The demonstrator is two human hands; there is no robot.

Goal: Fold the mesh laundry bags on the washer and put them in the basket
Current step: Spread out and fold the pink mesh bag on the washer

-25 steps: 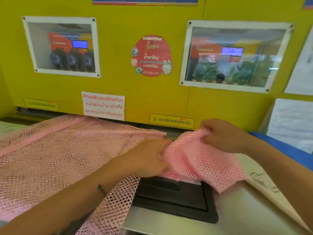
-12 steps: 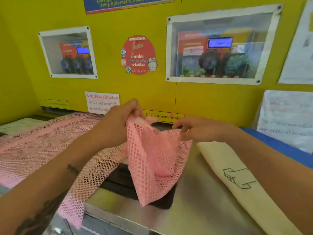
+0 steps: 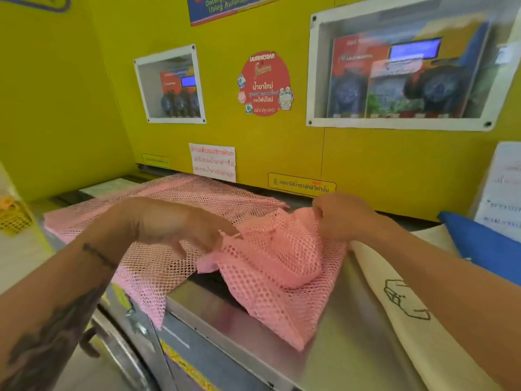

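Note:
A small pink mesh laundry bag (image 3: 277,266) lies crumpled on the steel washer top (image 3: 346,328), one corner hanging over the front edge. My right hand (image 3: 342,217) pinches its upper right edge. My left hand (image 3: 172,224) hovers just left of it with fingers spread, fingertips close to the bag's left edge and holding nothing. A larger pink mesh bag (image 3: 158,218) is spread flat across the washer top to the left, partly under my left forearm. No basket is clearly in view.
A cream cloth bag (image 3: 400,309) with a black line drawing lies on the right of the washer top, a blue bag (image 3: 479,244) behind it. The yellow wall panel (image 3: 282,142) with windows and stickers stands right behind. A yellow mesh object (image 3: 14,218) sits far left.
The small bag, held up in the air by both hands half a second ago, now lies on the washer top. My left hand has let go and opened; my right hand still pinches it.

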